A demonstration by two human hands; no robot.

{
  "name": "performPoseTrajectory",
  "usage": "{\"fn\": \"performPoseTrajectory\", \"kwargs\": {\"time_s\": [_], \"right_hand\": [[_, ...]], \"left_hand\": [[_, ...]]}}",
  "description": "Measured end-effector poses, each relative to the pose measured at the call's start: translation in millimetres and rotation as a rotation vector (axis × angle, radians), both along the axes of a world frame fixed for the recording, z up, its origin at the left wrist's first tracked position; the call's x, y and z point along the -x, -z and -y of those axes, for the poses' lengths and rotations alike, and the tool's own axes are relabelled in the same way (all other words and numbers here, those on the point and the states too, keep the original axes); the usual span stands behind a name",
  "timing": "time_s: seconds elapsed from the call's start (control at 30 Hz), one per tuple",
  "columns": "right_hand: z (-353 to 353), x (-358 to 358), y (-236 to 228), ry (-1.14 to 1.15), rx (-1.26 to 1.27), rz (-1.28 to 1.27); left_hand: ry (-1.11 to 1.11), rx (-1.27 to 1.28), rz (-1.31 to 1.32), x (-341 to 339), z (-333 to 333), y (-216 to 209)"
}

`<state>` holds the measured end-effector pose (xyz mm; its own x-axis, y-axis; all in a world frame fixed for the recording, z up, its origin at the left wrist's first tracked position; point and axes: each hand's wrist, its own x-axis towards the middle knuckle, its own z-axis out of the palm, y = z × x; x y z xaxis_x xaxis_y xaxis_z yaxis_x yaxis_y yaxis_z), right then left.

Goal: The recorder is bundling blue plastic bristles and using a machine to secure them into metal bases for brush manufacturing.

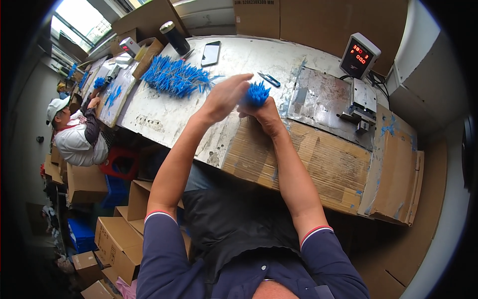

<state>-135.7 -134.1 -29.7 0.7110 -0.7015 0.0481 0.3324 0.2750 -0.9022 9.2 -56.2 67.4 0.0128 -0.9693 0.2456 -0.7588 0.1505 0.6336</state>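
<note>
A bundle of thin pieces with blue tips point(258, 93) stands upright in my right hand point(268, 115), whose fingers wrap round it from below. Just left of the bundle is my left hand point(225, 97), slightly blurred, its fingers stretched out beside the blue tips. Whether its palm touches them I cannot tell. To the left on the white worktable point(164, 117) lies a large heap of the same blue-tipped pieces point(175, 77). Small blue thread snips point(269, 79) rest behind the bundle.
A phone point(210, 53) and a dark flask point(175, 38) stand at the back. On the right are a metal plate fixture point(323, 97), a box with a red digital display point(359, 56) and flattened cardboard point(308, 159). Cartons point(119, 244) crowd the lower left; a co-worker point(77, 132) sits beyond.
</note>
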Motion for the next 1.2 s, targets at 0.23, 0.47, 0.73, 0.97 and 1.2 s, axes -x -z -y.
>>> {"fn": "performPoseTrajectory", "kwargs": {"time_s": [0.23, 0.47, 0.73, 0.97, 1.2], "right_hand": [[1, 1, -2, 0.026, -0.043, 0.074], [3, -4, 3, 0.164, -0.001, 0.245], [-3, -14, 21, 0.25, 0.092, 0.018], [-32, 2, 10, 0.227, -0.117, 0.065], [-58, 54, 4, 0.233, -0.319, -0.082]], "left_hand": [[-0.29, 0.312, -0.491, -5, -7, 36], [-0.594, 0.31, -0.614, 23, -43, 126], [-0.651, 0.306, -0.728, 18, -41, 134], [-0.698, 0.377, -0.543, 16, -39, 139], [-0.708, 0.357, -0.46, 11, -39, 141]]}}
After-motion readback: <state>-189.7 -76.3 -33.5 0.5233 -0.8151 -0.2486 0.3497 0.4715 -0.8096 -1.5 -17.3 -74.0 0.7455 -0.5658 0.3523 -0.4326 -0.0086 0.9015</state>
